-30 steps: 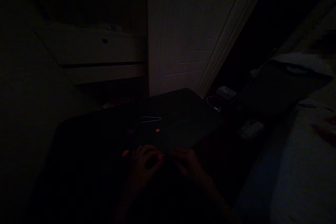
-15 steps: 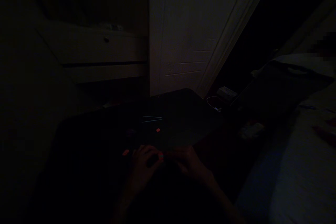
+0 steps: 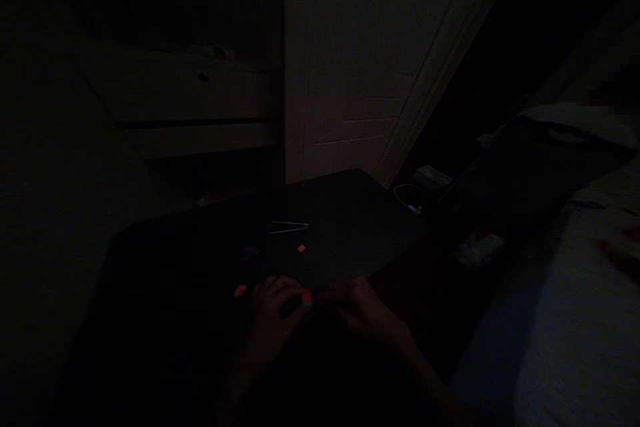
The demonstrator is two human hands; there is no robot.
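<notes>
The room is very dark. My left hand (image 3: 273,317) and my right hand (image 3: 357,310) meet over the near edge of a dark table (image 3: 350,227). Their fingertips pinch together on a small orange-red piece (image 3: 307,297) between them. Two more small orange pieces lie on the table, one (image 3: 239,291) just left of my left hand and one (image 3: 301,249) farther back. A pair of thin metal tweezers (image 3: 290,227) lies beyond that. A faint purplish piece (image 3: 249,253) sits to the left.
A pale door (image 3: 360,60) stands behind the table, with light drawers (image 3: 190,90) to its left. A white cable and charger (image 3: 417,190) lie at the table's right corner. A bed with pale bedding (image 3: 565,293) fills the right side.
Both hands stay pinched on the small piece with only slight finger movement. The view has shifted a little.
</notes>
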